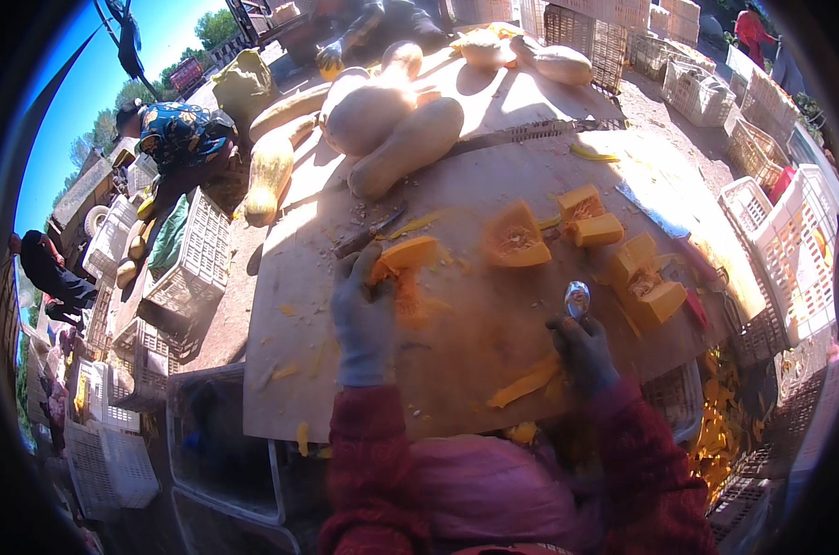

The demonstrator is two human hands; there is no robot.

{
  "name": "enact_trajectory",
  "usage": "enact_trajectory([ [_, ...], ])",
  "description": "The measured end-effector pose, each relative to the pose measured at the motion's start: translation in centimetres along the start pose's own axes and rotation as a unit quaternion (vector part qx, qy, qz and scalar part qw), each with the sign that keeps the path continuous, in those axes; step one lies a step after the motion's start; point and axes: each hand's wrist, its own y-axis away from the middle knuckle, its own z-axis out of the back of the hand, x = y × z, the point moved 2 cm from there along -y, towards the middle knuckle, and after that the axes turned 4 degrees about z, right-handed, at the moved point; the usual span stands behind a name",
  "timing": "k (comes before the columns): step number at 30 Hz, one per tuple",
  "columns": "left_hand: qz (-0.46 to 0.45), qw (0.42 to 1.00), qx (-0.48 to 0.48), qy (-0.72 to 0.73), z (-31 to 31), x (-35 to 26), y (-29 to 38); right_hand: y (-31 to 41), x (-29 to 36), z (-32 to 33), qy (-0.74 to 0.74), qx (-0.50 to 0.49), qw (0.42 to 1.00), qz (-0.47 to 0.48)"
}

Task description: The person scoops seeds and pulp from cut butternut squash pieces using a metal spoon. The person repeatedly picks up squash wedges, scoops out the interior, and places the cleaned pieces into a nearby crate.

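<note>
My gloved left hand (364, 312) grips a piece of orange squash (411, 258) over the board, with stringy pulp hanging below it. In my gloved right hand (587, 347) is a metal spoon (577, 300), its shiny bowl pointing away from me. A hollowed squash chunk (520, 239) sits beyond and between my hands. More cut chunks (644, 284) lie past the right hand, and two smaller ones (589, 218) stand farther off. A knife with a dark handle (355, 244) rests just beyond my left fingertips.
Whole butternut-type squashes (405, 146) are heaped at the far side of the wooden board (294, 347). A broad-bladed knife (658, 215) lies on the right. Plastic crates (190, 243) flank the board, and peelings (721, 416) fill the lower right. Another person's gloved hand (330, 55) works opposite.
</note>
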Motion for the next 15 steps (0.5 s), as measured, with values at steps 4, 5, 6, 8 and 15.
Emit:
enact_trajectory([
  [4,-0.069,0.985,0.144,-0.070,0.2,-3.3,0.8,0.0,-0.1,0.0,-0.027,-0.002,1.000,-0.014],
  [5,-0.063,0.980,0.175,-0.072,-0.4,-3.6,1.2,-0.1,-0.1,0.0,-0.032,-0.001,0.999,-0.013],
  [6,-0.066,0.972,0.215,-0.074,-1.4,-3.9,1.8,-0.2,0.0,0.0,-0.037,0.001,0.999,-0.011],
  [8,-0.066,0.951,0.288,-0.091,-4.0,-4.1,3.2,-0.2,0.1,0.0,-0.046,0.007,0.999,-0.012],
  [15,0.012,0.977,0.209,0.032,-6.1,-1.8,6.6,0.3,0.5,0.0,-0.064,-0.001,0.997,-0.051],
])
